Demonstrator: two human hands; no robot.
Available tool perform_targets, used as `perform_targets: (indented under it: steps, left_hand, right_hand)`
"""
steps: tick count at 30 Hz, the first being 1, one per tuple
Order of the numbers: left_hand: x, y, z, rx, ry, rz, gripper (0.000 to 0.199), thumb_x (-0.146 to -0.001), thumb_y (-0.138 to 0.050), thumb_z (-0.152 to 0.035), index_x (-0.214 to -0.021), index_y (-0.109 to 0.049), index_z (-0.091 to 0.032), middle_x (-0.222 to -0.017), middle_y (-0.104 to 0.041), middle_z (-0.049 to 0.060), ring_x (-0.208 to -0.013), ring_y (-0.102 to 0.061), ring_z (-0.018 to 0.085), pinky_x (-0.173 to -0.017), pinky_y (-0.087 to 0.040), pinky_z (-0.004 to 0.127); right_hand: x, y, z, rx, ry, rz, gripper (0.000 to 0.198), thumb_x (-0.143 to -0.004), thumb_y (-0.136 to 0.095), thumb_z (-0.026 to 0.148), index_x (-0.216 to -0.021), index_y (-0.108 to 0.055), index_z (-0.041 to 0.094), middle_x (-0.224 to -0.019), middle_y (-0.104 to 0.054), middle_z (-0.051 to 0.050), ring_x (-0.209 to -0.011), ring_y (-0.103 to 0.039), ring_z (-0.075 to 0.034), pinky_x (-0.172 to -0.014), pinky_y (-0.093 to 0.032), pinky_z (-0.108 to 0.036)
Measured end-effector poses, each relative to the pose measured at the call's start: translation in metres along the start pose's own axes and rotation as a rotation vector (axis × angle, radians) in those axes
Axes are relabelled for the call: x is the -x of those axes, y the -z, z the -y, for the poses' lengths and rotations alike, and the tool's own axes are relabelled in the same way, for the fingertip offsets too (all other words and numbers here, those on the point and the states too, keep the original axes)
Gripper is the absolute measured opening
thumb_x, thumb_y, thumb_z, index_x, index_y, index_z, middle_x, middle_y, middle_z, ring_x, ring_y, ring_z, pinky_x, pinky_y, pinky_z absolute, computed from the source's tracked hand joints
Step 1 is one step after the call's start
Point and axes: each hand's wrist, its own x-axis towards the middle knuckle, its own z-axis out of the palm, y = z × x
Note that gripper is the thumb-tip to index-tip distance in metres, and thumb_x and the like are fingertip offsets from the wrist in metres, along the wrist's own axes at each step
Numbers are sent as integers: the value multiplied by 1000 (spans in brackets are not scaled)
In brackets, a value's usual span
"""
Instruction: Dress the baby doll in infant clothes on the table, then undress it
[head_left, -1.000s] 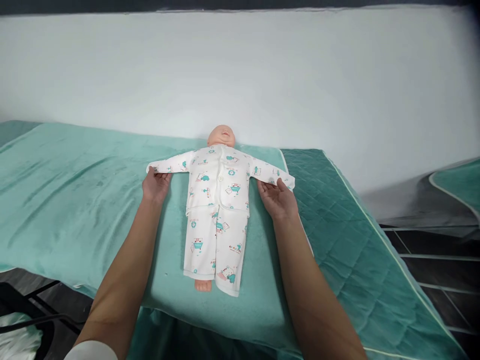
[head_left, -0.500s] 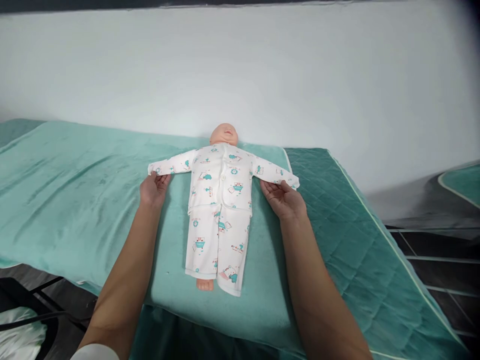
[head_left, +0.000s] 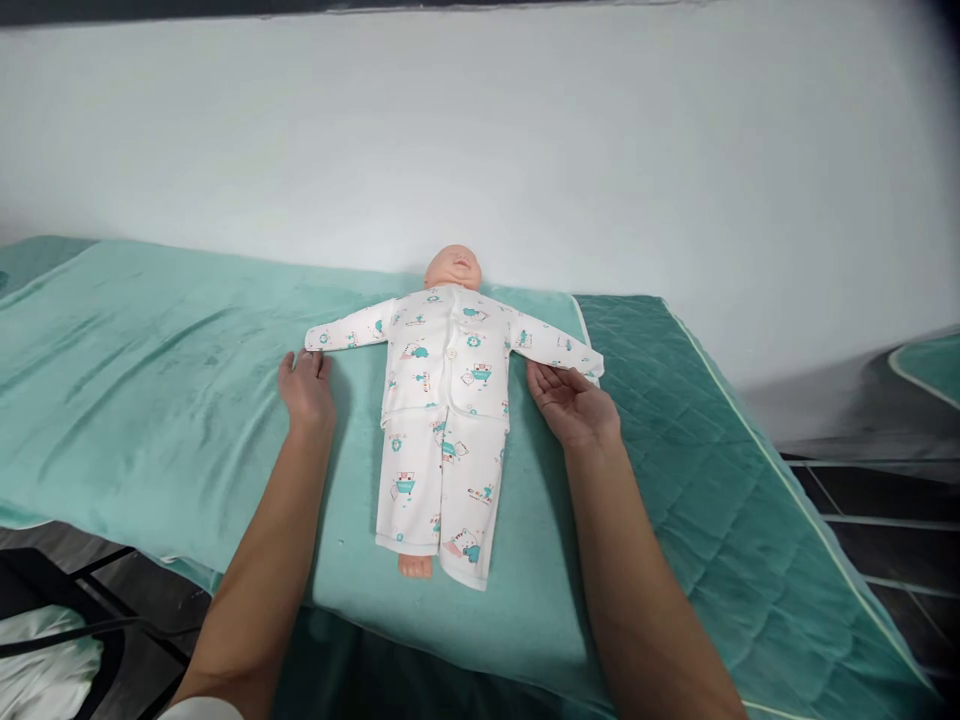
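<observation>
A baby doll (head_left: 453, 268) lies on its back in a white printed jacket (head_left: 480, 345) and matching trousers (head_left: 409, 475), arms spread to both sides. One foot (head_left: 415, 567) shows below a trouser leg; the other is hidden. The jacket front is closed, with a button at mid-chest. At the end of the sleeve on the left is my left hand (head_left: 306, 392), fingers apart, tips at the sleeve's lower edge. Palm up, my right hand (head_left: 574, 402) has its fingers stretched out under the sleeve on the right, whose cuff covers the doll's hand. Neither hand grips anything visible.
A light green sheet (head_left: 150, 400) covers the bed, with a darker quilted mat (head_left: 720, 520) to the right. Behind stands a white wall (head_left: 480, 130). A black-framed chair (head_left: 52, 580) holding a pale cloth or bag (head_left: 49, 660) is at lower left.
My left hand has loosened from the sleeve end and turned, its fingers now apart just below the cuff. The right hand stays palm up under its sleeve. The view has shifted slightly.
</observation>
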Motion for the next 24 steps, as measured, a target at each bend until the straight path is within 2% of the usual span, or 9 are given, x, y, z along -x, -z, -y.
perform_targets:
  steps: [2,4,8,12,18,24]
  left_hand:
    - [2,4,0,-42,-72,-37,48,-91,-55,-12,-137,-45,-22,-156,-43,14,-133,-58,16,-113,-49,32]
    - [4,7,-1,-91,-116,-47,45,-90,-57,-14,-133,-47,-23,-159,-39,14,-140,-52,16,-114,-47,30]
    - [8,13,-1,-168,-153,-14,35,-88,-58,-17,-122,-54,-25,-154,-45,10,-138,-53,16,-112,-47,30]
    - [17,22,0,-243,-222,53,35,-85,-62,-20,-118,-56,-26,-149,-51,8,-137,-53,17,-112,-47,32]
    - [27,38,0,-272,-272,116,34,-83,-65,-24,-116,-58,-27,-143,-55,7,-136,-53,19,-112,-46,36]
    - [48,60,-4,-296,-307,207,30,-85,-68,-25,-114,-64,-26,-137,-60,9,-133,-57,22,-113,-47,42]
  right_hand:
    - [6,0,-2,12,-15,8,38,-105,-29,15,-116,-64,11,-102,-77,-12,-104,-75,-20,-78,-66,-31]
    - [10,0,-4,33,-39,-2,40,-105,-26,18,-118,-63,10,-105,-77,-15,-104,-75,-21,-75,-67,-31]
    - [15,1,-9,82,-54,-15,36,-102,-30,17,-117,-62,10,-104,-76,-17,-101,-76,-23,-75,-68,-35]
    - [19,1,-13,158,-35,26,26,-96,-41,12,-109,-63,7,-101,-76,-22,-100,-76,-26,-77,-67,-36]
    - [25,-1,-8,159,92,51,22,-96,-44,14,-93,-65,13,-96,-78,-14,-99,-77,-23,-77,-68,-33]
    - [28,-2,-9,164,81,8,18,-95,-47,11,-92,-64,13,-99,-76,-14,-97,-77,-21,-71,-67,-28]
